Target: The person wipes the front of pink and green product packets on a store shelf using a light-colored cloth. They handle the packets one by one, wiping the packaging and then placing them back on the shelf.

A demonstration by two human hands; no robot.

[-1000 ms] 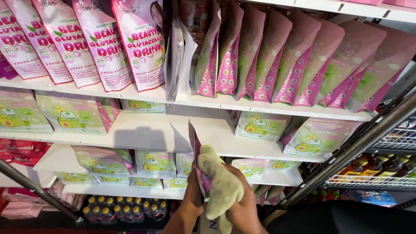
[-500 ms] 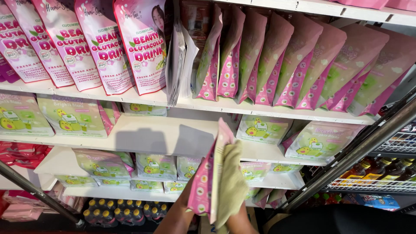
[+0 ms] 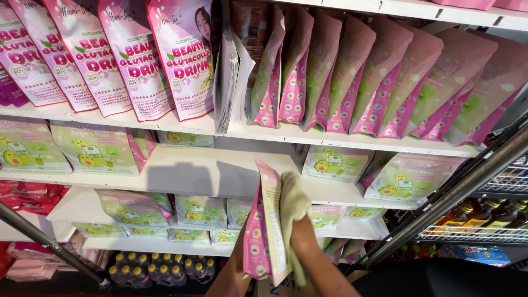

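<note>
Pouch, pink, held edge-on at 6 o'clock: looks light, floppy, slick film; grip near bottom edge. Right hand fingers clamped on cloth; left hand hidden, can't tell.

White tiered shelves packed with pink and green pouches; wire rack of bottles seen right, evenly lit.

A right hand presses a beige cloth against the side of a pink pouch held upright at six o'clock, the left hand mostly hidden behind it. Rows of pink pouches line white shelves toward twelve o'clock.
</note>
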